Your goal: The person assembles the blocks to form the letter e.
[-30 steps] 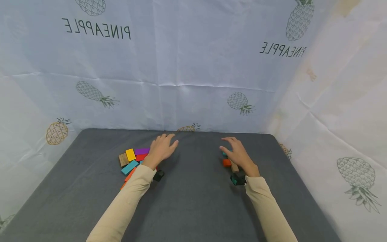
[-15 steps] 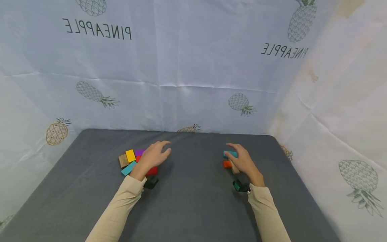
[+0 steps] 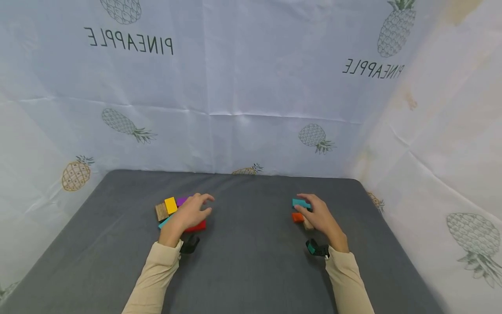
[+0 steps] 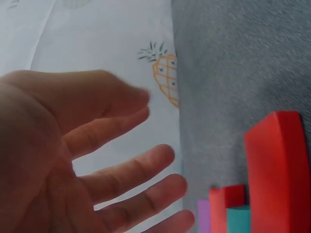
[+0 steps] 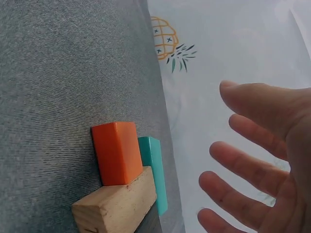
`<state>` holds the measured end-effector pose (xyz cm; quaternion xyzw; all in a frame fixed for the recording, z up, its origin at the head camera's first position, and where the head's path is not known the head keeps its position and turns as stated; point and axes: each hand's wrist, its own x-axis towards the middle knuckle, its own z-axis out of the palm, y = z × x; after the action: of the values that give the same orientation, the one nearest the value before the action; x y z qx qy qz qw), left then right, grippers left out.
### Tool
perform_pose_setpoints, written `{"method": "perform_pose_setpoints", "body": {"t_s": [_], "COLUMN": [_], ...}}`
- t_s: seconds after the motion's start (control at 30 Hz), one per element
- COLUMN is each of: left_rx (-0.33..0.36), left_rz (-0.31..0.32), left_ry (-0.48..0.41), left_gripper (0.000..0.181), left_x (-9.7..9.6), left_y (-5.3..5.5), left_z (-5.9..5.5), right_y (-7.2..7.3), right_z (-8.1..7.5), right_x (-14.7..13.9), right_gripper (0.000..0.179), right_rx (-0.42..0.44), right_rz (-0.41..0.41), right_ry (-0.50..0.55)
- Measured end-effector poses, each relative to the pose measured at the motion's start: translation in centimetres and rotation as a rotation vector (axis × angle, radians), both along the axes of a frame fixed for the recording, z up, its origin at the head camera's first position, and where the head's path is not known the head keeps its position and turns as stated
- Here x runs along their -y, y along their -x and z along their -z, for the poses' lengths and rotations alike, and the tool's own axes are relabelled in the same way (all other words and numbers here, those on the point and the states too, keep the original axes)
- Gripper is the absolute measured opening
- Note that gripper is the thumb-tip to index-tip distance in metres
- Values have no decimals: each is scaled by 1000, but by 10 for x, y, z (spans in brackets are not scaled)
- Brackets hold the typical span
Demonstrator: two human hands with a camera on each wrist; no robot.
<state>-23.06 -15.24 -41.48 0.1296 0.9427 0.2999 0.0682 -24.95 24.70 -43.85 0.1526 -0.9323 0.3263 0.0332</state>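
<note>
My left hand hovers over the left group of coloured blocks, fingers loosely bent and nothing in them. Under and around it lie a yellow block, a wooden block, a purple block and a red block; the forearm and hand hide part of the group. On the right side, my right hand is above a smaller group, with its thumb and fingers spread apart and holding nothing. That group has a teal block, an orange block and a wooden block.
A dark grey cloth covers the table. A white curtain with pineapple prints hangs along the far edge and both sides. Each wrist wears a black strap, the left strap and the right strap.
My left hand has moved left and nearer to me, over the left blocks. The right hand has drawn slightly right and nearer, uncovering more of the teal block. No block has visibly moved.
</note>
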Motion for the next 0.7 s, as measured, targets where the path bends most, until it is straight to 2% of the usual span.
{"method": "perform_pose_setpoints", "body": {"t_s": [0.23,0.43,0.7], "left_rx": [45,99,145], "left_rz": [40,54,16], "left_ry": [49,125,189], "left_gripper": [30,35,33], "left_x": [4,3,3], "left_y": [-1,-2,-5], "left_z": [13,13,12], "right_y": [-7,-14,-16], "right_z": [5,7,12], "right_x": [-5,-8,-9], "right_gripper": [47,47,55], "right_rx": [16,70,165], "right_rz": [25,31,97], "right_ry": [-38,-78,-96]}}
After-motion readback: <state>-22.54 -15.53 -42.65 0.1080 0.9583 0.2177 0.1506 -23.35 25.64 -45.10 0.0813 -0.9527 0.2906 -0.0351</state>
